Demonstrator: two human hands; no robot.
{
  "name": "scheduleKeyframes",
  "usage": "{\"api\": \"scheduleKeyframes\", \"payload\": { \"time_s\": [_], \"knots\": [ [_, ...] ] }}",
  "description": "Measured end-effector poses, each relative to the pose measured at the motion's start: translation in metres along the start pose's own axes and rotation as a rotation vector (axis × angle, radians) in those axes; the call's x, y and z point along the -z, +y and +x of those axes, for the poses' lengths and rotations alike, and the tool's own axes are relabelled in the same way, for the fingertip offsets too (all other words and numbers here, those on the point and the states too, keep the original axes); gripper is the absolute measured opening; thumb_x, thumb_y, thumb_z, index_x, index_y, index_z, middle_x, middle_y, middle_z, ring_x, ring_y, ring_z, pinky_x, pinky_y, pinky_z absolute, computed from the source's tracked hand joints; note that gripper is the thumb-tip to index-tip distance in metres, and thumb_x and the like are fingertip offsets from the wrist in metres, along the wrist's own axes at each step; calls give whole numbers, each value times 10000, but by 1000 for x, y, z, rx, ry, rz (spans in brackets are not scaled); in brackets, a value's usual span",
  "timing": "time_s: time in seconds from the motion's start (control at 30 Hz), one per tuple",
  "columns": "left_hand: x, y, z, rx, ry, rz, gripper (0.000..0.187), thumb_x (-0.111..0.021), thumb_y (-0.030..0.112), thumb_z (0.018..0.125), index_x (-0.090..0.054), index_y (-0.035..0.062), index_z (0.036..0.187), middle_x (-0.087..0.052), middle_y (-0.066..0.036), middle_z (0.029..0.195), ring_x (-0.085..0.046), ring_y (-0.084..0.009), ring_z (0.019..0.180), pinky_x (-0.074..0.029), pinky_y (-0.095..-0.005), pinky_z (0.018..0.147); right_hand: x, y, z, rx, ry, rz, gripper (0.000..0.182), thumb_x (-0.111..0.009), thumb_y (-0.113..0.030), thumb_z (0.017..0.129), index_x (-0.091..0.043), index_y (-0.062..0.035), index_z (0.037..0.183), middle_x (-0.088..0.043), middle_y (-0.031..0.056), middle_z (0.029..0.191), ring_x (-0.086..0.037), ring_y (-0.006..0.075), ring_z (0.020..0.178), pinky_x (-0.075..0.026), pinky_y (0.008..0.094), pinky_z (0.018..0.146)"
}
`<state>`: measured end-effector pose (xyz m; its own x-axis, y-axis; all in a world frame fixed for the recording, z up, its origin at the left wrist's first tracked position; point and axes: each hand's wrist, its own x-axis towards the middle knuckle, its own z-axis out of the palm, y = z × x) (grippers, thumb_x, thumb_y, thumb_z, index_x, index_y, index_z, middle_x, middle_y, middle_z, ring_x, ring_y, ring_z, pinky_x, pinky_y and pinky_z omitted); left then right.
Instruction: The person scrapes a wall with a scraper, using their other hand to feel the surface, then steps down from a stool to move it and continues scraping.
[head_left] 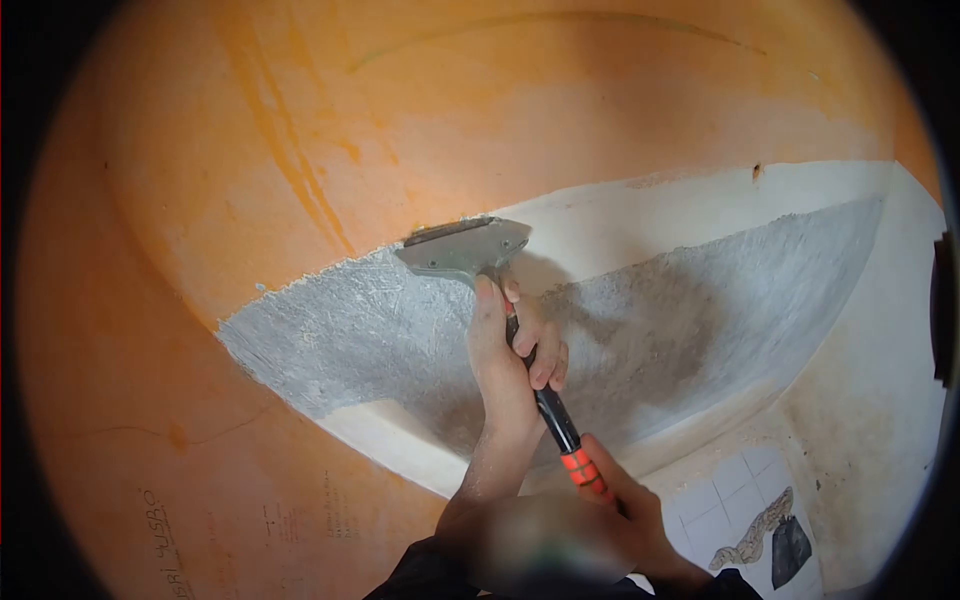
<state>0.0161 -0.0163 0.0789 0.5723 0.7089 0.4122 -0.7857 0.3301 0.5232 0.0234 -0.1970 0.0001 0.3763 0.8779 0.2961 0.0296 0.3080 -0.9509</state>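
Note:
A long-handled scraper (464, 248) with a wide metal head presses its blade against the wall, at the edge where orange paint (330, 130) meets the rough grey surface (350, 310). My left hand (510, 350) is closed around the upper black handle, just below the head, with the thumb lying up toward it. Lower down, my right hand (630, 505) grips the handle's red-and-black end; part of that hand is hidden by a blurred patch. Small pale flakes dot the left forearm.
A smooth white strip (620, 215) runs between the orange paint and the grey area on the right. Handwriting (160, 540) marks the orange surface at lower left. White tiles (715, 500), a twisted brownish strip (755, 530) and a dark object (790, 550) appear at lower right.

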Motion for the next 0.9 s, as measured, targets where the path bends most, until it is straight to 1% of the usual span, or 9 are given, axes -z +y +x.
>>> {"api": "scheduleKeyframes", "payload": {
  "time_s": [0.1, 0.23, 0.37, 0.4, 0.47, 0.57, 0.7, 0.77, 0.9],
  "knots": [
    [8, -1, -10, 31, -6, 20, 292, -345, 378, 1055, -481, 132, 978, -317, 63, 577, -273, -34, 333, -333, -187, 290, -12, -1, -11, -91, 25, 182, 554, -446, -121, 1021, -214, -21, 1515, -449, -15, 655, -386, 43, 529, -325, 211, 489],
    [0, 1, 1, 0, -9, 2, 301, -337, 382, 1055, -483, 129, 984, -321, 68, 578, -273, -32, 328, -330, -185, 287, -6, -10, 2, -59, 27, 88, 553, -435, -95, 1019, -207, -31, 1519, -447, -20, 648, -375, 41, 520, -322, 213, 473],
    [8, -4, -10, 44, -4, -4, 298, -347, 377, 1054, -490, 122, 995, -326, 69, 580, -288, -31, 335, -331, -186, 289, -9, 5, -12, -63, 25, 160, 553, -428, -80, 1014, -205, -27, 1518, -458, -15, 654, -381, 42, 522, -326, 213, 465],
    [6, -1, -7, 47, 3, 76, 328, -368, 452, 1034, -434, 140, 957, -303, 56, 564, -270, -51, 330, -299, -207, 303, -6, 5, -7, -61, 21, 160, 553, -428, -80, 1014, -205, -27, 1518, -458, -15, 654, -381, 42, 522, -326, 213, 465],
    [1, 4, 1, 40, 4, 63, 327, -366, 451, 1034, -436, 141, 959, -304, 56, 563, -271, -50, 329, -300, -206, 301, -2, 2, 0, 18, -24, 82, 559, -431, -80, 1012, -202, -23, 1518, -461, -14, 663, -383, 42, 531, -332, 210, 485],
    [4, 3, 0, 27, -49, 34, 322, -365, 449, 1035, -444, 145, 965, -305, 56, 563, -273, -48, 332, -299, -204, 306, -4, 3, -3, 30, -25, 20, 560, -435, -81, 1009, -207, -17, 1516, -475, -7, 680, -395, 42, 550, -341, 208, 507],
    [-1, 2, 4, 9, -4, 18, 323, -369, 453, 1033, -441, 147, 960, -298, 59, 558, -262, -49, 325, -289, -203, 296, 1, -1, -4, 44, -29, -50, 561, -439, -77, 1004, -214, -11, 1513, -494, 1, 702, -413, 42, 569, -354, 208, 521],
    [-2, 2, 3, 2, 0, -12, 327, -372, 457, 1031, -438, 146, 958, -296, 60, 556, -256, -51, 317, -288, -205, 284, 2, -15, 1, -62, -3, 83, 533, -491, -74, 987, -307, -2, 1483, -520, -12, 777, -426, 36, 649, -381, 194, 612],
    [4, 0, -1, 24, 18, 31, 316, -356, 438, 1039, -441, 145, 958, -303, 59, 560, -266, -51, 325, -300, -203, 290, 0, -4, -3, -20, 40, -1, 530, -491, -78, 987, -315, -14, 1483, -503, -21, 757, -415, 36, 638, -371, 197, 592]
  ]
}}
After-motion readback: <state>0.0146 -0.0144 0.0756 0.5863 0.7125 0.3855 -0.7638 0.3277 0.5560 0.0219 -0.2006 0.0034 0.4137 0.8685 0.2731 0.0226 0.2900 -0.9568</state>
